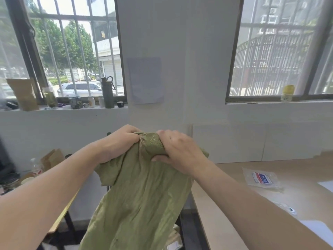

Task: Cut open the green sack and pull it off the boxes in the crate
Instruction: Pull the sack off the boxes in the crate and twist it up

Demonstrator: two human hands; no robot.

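Note:
The green sack (140, 199) hangs down the middle of the view, held up at chest height by its bunched top end. My left hand (119, 141) grips the top of the sack from the left. My right hand (178, 151) grips the same bunched end from the right, thumb underneath. The sack's lower part drops out of the frame at the bottom. The crate and its boxes are hidden behind the sack; only a pale corner (173, 239) shows at the bottom.
A light wooden table (252, 204) on the right carries a clear plastic packet (262, 179) and white sheets. Cluttered boxes and bottles (36, 168) stand at the left. Bottles and jars (93, 101) line the windowsill beneath barred windows.

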